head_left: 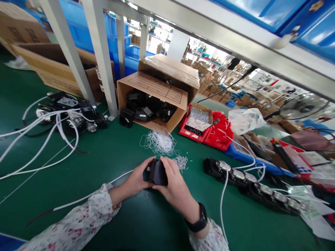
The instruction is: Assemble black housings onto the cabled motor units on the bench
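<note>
Both my hands close around a small black plastic part (156, 172) just above the green table (125, 216). My left hand (136, 179) grips its left side, fingers curled over the top. Over the part's right side wraps my right hand (174, 184), with a black watch on the wrist. A white cable (86, 198) runs from under my left hand toward the lower left. A small heap of tiny white pieces (180, 162) lies just right of the part, and a tangle of thin white threads (159, 142) sits behind it.
A tipped cardboard box (157, 90) of black parts stands behind. Finished black units with white cables (70, 116) lie at left; a row of them (251, 183) at right. Red trays (217, 134), a plastic bag (244, 120) and metal frame legs (102, 55) crowd the back.
</note>
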`<action>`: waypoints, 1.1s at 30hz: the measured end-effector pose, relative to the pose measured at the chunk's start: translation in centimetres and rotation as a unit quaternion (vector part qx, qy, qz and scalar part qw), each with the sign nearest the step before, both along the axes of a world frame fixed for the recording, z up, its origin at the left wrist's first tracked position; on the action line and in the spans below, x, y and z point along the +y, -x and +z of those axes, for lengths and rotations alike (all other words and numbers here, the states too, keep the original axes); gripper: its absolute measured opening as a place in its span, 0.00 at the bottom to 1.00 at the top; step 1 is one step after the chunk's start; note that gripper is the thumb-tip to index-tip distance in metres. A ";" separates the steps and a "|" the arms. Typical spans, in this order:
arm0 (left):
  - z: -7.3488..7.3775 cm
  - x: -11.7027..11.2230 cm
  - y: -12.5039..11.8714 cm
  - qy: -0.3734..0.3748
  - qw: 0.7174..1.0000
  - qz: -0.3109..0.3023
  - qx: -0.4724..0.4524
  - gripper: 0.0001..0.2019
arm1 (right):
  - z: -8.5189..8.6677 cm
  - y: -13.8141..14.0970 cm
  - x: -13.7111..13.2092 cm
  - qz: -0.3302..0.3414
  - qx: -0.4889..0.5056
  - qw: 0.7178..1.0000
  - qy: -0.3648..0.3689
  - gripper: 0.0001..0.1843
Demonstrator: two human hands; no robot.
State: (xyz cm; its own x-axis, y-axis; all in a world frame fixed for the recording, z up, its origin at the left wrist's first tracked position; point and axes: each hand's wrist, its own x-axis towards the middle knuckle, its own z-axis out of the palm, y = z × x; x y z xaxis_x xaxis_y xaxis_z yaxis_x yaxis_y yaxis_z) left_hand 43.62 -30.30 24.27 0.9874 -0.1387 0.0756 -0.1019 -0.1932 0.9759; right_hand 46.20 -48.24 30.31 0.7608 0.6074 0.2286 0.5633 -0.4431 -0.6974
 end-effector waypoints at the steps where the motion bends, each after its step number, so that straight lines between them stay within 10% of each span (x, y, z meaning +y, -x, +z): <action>1: -0.1 0.0 0.0 0.009 1.000 -0.001 -0.005 0.44 | 0.1 -0.2 0.7 0.005 0.001 1.000 0.012 0.47; 6: 0.8 0.2 -0.1 -0.014 0.998 -0.020 -0.059 0.49 | -0.7 0.1 0.2 0.012 0.031 0.999 0.014 0.45; 10: 2.1 0.4 -0.6 -0.091 0.988 -0.076 -0.095 0.39 | -2.8 1.8 -1.1 -0.127 0.149 0.973 -0.119 0.38; 16: 2.9 1.1 -2.0 -0.072 0.992 -0.087 -0.053 0.39 | -4.0 2.8 0.3 -0.164 0.516 0.760 -0.359 0.25; 20: 3.6 1.8 -3.8 0.037 0.989 -0.132 0.065 0.32 | -3.2 1.3 1.3 -0.185 0.573 0.683 -0.414 0.22; 33: 3.2 0.2 -7.2 0.010 0.960 -0.118 0.252 0.27 | -2.8 0.0 1.1 -0.191 0.592 0.687 -0.375 0.21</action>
